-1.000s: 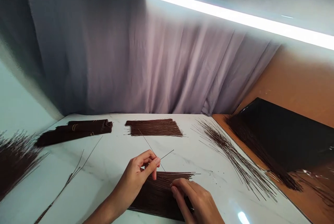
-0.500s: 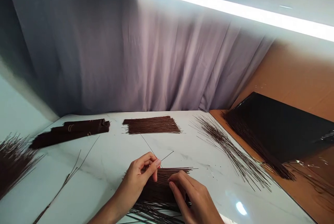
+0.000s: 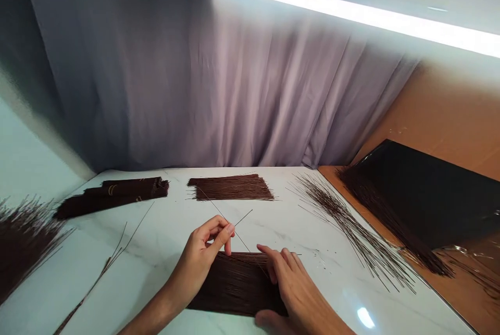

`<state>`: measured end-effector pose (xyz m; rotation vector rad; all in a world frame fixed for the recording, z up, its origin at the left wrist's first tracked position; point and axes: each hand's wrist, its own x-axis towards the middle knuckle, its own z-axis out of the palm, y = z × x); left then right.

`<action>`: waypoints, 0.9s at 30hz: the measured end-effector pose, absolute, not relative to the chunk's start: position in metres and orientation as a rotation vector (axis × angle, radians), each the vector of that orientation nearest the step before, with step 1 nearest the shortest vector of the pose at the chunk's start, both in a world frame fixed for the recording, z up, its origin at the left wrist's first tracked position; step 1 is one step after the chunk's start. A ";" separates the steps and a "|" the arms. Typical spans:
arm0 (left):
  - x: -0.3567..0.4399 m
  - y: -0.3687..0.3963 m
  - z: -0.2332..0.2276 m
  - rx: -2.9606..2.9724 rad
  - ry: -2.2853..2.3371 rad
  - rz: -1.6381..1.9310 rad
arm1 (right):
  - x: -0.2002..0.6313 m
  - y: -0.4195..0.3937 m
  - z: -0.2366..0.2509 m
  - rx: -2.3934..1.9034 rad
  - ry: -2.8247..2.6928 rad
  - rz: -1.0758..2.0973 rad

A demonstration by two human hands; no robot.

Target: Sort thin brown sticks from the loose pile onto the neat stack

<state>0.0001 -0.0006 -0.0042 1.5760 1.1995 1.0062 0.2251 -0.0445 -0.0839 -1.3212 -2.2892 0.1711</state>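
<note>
1. Head view, the left hand: thumb and fingers pinch a long stick, thin and dark, above the far edge of a pile of similar sticks. The stick slants down from upper left to lower right. A short stick juts up to the right from the same fingertips; whether it is a separate piece cannot be told.

2. The right hand is spread over the right end of the pile, its index finger stretched toward the far edge and its thumb set well apart near the close edge. Whether the fingers touch the sticks beneath is unclear. The pile lies flat on a white, marbled counter, its sticks running roughly crosswise between the two hands.

3. Beyond the hands, a neat stack of brown sticks lies near the back of the counter. Dark rolls with gold markings lie to its left. Nearer, a few loose sticks stretch diagonally beside the left forearm, and a thick heap fills the left edge.

4. At right, a bunch of sticks fans out along the counter. Just past it, a black sheet carries a darker bundle along its near side. A gray curtain hangs behind, under a bright tube light.
</note>
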 end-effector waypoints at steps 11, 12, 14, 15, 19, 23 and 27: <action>0.008 -0.008 -0.007 1.590 1.152 0.974 | 0.234 -0.047 -0.039 -1.162 -2.114 0.810; 0.009 -0.009 -0.009 1.582 1.148 0.971 | 0.231 -0.049 -0.039 -1.168 -2.046 0.839; 0.011 -0.012 -0.012 1.561 1.142 0.963 | 0.223 -0.051 -0.040 -1.196 -1.917 0.897; 0.012 -0.013 -0.013 1.552 1.139 0.959 | 0.220 -0.052 -0.041 -1.211 -1.864 0.920; 0.015 -0.017 -0.014 1.537 1.128 0.945 | 0.213 -0.053 -0.044 -1.211 -1.795 0.942; 0.017 -0.017 -0.016 1.535 1.135 0.928 | 0.214 -0.053 -0.049 -1.169 -1.862 0.922; 0.017 -0.015 -0.021 1.543 1.137 0.930 | 0.214 -0.052 -0.056 -1.107 -1.902 0.845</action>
